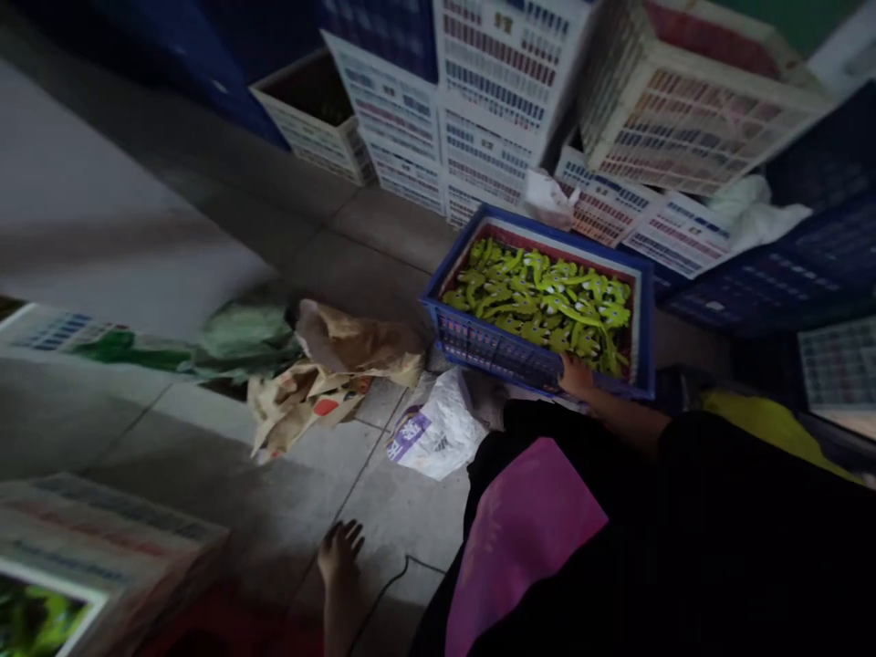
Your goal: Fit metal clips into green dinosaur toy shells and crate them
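Floor: grey tiled floor
Right hand: curled over rim of blue plastic crate
Crate contents: yellow-green plastic pieces
Left hand: spread, empty

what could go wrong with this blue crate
The right hand rests on one rim of the blue crate, so a one-handed pull might tip it and spill the green pieces. The tilted white crate above could slide down onto it. The loose paper bag and plastic bag nearby could catch a foot.
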Demonstrator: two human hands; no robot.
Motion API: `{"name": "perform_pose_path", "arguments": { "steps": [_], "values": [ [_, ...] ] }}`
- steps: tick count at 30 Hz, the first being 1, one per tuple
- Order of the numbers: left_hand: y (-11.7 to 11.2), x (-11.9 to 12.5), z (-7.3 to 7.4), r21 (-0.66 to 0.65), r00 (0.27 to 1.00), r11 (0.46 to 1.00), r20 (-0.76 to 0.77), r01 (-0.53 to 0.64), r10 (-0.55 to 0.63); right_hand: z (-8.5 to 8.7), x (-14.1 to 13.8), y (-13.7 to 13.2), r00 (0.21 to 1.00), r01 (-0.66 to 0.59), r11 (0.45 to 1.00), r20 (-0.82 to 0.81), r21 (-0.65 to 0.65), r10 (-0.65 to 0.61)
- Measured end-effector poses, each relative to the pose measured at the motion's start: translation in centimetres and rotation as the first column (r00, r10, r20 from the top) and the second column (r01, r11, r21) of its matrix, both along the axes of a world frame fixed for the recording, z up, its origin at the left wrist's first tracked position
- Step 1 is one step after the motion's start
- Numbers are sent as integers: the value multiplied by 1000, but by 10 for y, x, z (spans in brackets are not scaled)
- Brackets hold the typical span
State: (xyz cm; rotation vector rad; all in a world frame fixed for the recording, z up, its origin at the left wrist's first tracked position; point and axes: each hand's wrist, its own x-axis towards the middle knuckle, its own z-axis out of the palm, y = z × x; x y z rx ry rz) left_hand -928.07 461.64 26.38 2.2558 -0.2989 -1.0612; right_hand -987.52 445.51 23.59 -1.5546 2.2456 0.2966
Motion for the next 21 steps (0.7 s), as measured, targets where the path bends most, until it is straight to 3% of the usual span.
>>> {"name": "perform_pose_path", "arguments": {
  "steps": [3,7,12,16,21],
  "values": [
    [-46,-16,-5,15,992,994,-60,112,-111,3,-45,43,989,143,989,-28,29,-142],
    [-82,-79,-9,8,929,933,-101,359,-356,0,-90,85,971,233,971,45,49,-236],
    [-108,-191,-27,22,801,811,-174,585,-573,-15,-105,93,956,219,975,192,43,-223],
    [-135,-288,-43,22,709,726,-236,687,-664,-26,-128,94,934,106,994,343,8,-102],
    [-163,-404,-50,-32,699,716,-192,697,-689,-47,-192,104,847,-103,995,524,-13,94]
  ]
}}
